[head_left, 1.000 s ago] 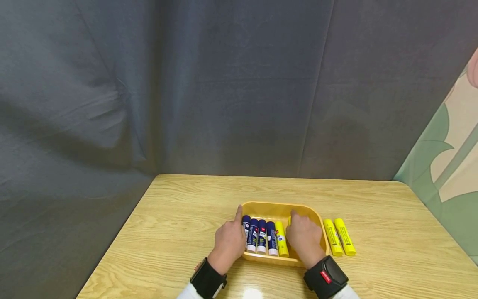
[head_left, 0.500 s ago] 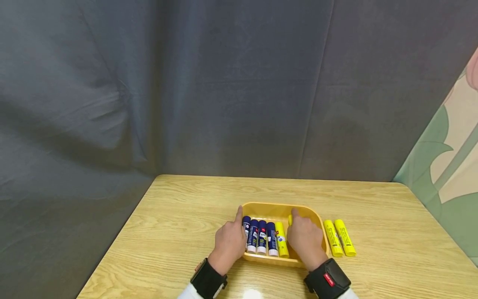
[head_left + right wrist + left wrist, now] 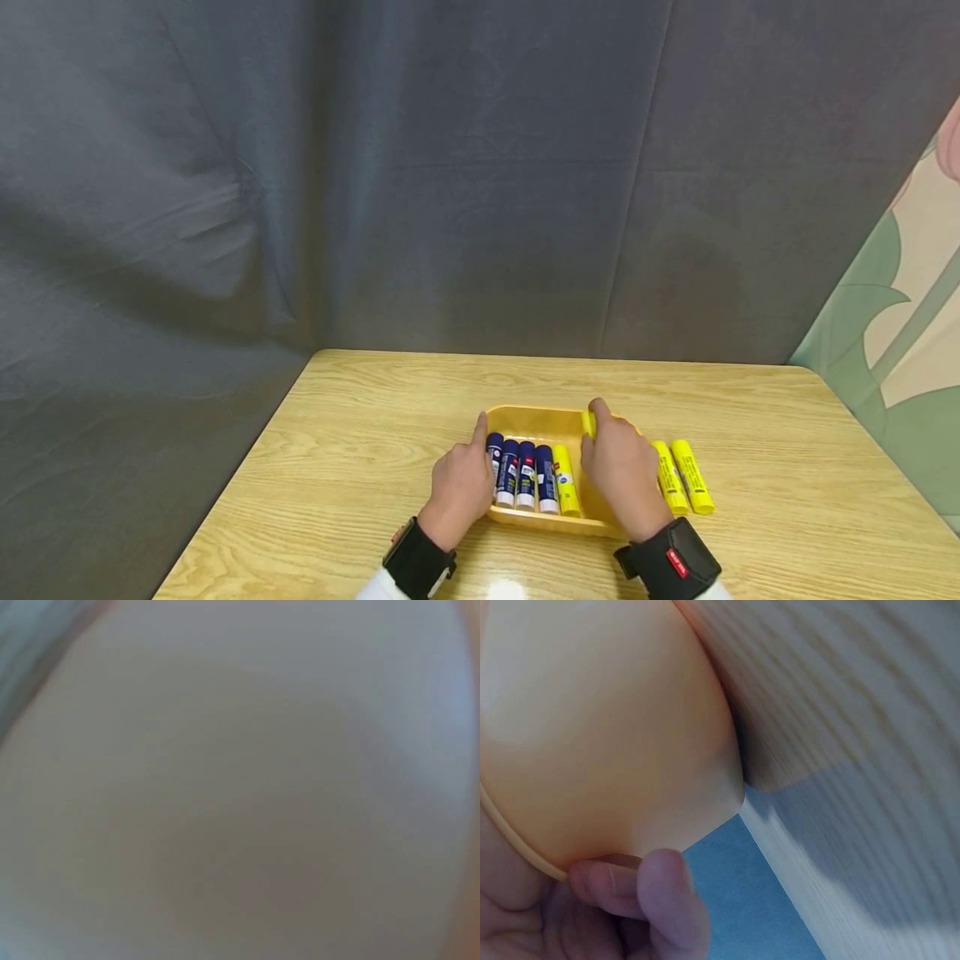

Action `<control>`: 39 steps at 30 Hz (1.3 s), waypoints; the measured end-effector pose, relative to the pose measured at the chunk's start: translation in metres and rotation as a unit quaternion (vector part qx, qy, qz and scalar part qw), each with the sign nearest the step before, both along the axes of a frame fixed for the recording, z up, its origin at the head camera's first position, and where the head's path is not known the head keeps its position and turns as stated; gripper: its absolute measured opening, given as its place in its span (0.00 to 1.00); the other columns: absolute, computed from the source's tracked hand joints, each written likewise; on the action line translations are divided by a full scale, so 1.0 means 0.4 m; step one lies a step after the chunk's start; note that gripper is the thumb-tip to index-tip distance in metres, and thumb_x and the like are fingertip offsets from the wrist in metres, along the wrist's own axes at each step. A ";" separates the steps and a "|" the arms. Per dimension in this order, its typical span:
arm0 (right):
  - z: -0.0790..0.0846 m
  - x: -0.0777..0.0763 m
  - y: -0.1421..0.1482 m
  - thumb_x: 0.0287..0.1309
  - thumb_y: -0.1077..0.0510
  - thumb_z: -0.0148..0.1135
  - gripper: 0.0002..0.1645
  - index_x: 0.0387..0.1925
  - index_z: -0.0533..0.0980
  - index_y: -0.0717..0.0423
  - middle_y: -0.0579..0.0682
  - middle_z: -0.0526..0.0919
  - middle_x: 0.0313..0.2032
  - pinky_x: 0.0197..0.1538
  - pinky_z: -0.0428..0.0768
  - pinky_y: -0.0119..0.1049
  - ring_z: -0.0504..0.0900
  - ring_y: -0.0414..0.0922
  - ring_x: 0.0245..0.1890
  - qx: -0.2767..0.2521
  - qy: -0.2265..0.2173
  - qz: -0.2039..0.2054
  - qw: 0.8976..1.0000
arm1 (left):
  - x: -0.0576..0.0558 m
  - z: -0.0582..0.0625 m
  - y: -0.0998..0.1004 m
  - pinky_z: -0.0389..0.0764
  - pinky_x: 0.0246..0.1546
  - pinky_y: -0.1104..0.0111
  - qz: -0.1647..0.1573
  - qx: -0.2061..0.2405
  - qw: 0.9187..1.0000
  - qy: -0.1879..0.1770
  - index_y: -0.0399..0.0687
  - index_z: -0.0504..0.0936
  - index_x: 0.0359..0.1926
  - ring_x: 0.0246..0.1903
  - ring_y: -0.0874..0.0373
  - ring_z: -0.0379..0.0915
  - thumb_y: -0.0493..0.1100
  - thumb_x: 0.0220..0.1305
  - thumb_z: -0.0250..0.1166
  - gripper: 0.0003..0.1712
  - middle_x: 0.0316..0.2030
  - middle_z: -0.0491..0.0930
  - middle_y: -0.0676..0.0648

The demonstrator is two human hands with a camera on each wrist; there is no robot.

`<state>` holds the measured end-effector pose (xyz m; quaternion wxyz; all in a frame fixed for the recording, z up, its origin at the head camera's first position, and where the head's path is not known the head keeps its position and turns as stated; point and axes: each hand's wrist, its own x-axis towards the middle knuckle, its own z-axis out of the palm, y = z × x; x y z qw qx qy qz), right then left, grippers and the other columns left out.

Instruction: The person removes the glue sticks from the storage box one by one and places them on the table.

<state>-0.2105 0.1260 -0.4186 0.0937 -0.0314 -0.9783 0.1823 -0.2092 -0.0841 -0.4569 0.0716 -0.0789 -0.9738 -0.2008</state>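
In the head view, a shallow yellow tray [image 3: 543,523] holds several dark blue glue sticks [image 3: 527,477] lying side by side, with one yellow glue stick [image 3: 566,481] to their right. My left hand [image 3: 462,483] grips the tray's left edge, index finger extended along the rim. The left wrist view shows curled fingertips [image 3: 667,892] under the rim. My right hand [image 3: 618,467], over the tray's right end, pinches another yellow glue stick [image 3: 588,422]; most of that stick is hidden by the hand. Only a blurred pale surface fills the right wrist view.
Right of the tray, two more yellow glue sticks [image 3: 693,477] lie side by side on the wooden table [image 3: 360,450], one partly behind my right hand. A dark grey curtain [image 3: 480,183] hangs behind the table's far edge.
My right hand has risen from inside the tray and shifted slightly right and away, bringing the yellow glue stick up with it. The left hand and the tray have stayed put.
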 end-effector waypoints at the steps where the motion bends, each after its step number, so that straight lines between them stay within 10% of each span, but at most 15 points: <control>1: 0.004 0.001 0.001 0.61 0.58 0.65 0.27 0.60 0.70 0.58 0.60 0.81 0.28 0.18 0.69 0.41 0.75 0.51 0.20 0.001 0.004 0.001 1.000 | 0.000 0.000 0.000 0.63 0.12 0.68 0.000 0.000 1.000 0.000 0.41 0.61 0.75 0.11 0.60 0.61 0.41 0.73 0.56 0.33 0.13 0.65 0.50; 39: 0.114 0.074 0.106 0.61 0.58 0.63 0.26 0.59 0.69 0.55 0.65 0.86 0.38 0.16 0.68 0.40 0.81 0.56 0.23 -0.049 0.101 0.000 0.994 | -0.002 0.001 0.003 0.65 0.14 0.67 0.007 -0.010 1.000 0.001 0.40 0.62 0.74 0.12 0.59 0.64 0.41 0.72 0.57 0.32 0.15 0.69 0.48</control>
